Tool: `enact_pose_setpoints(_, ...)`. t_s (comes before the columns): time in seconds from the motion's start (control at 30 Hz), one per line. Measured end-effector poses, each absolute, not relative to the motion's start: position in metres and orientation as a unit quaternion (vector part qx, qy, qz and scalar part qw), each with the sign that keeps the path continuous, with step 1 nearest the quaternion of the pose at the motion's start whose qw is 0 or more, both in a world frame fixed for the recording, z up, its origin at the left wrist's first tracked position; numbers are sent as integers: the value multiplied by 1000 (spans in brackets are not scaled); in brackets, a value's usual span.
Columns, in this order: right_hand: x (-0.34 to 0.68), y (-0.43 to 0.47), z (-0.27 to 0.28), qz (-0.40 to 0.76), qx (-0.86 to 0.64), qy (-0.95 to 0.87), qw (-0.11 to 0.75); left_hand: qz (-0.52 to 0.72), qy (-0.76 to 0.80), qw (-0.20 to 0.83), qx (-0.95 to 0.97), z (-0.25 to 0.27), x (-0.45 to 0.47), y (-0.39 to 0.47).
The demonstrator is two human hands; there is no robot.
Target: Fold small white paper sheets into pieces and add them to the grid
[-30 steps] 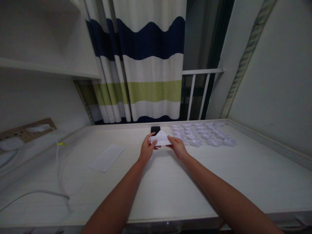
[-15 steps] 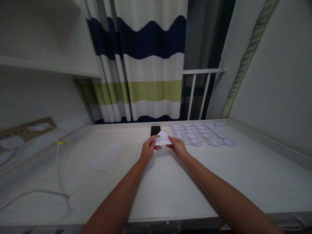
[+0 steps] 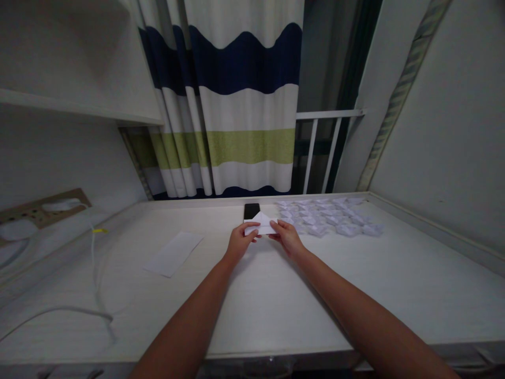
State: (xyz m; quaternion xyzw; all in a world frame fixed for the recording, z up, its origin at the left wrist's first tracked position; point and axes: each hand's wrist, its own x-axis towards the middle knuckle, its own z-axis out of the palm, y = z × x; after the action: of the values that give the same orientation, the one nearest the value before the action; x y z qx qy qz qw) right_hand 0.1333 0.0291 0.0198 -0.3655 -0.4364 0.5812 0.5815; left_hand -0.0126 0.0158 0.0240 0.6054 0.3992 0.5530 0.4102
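Observation:
Between my two hands, a folded sheet of white paper (image 3: 262,227) is held just above the desk, with a pointed peak at its top and a straight band below. My left hand (image 3: 239,241) grips its left end, thumb in front and fingers behind. At the right end, my right hand (image 3: 289,236) pinches the paper with the thumb on its face. Fingers behind the sheet are partly hidden. A black phone (image 3: 251,210) lies just beyond the paper, its near part covered.
Several rows of folded white paper pieces (image 3: 315,230) stand at the back right of the white desk (image 3: 272,316). Flat white paper (image 3: 173,254) lies to the left. A pale cable (image 3: 63,309) and a power strip (image 3: 43,210) are far left. A striped curtain (image 3: 252,147) hangs behind.
My left thumb has moved down and right across the paper's front, and more of the paper's left end shows. My right hand stays nearly still, shifting slightly left.

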Motion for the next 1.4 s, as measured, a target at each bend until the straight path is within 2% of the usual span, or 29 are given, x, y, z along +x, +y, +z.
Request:
enact_pose_setpoints(0.27,138,31,24,502,-351,-507,606,563,412,423,578,20,-16,22)
enact_pose_setpoints(0.7,157,42,24,503,-341,-599,521,551,409,444,576,18,-17,23)
enact_pose_setpoints(1.4,165,45,29,466,-362,-630,505,543,425,446,571,20,-18,25)
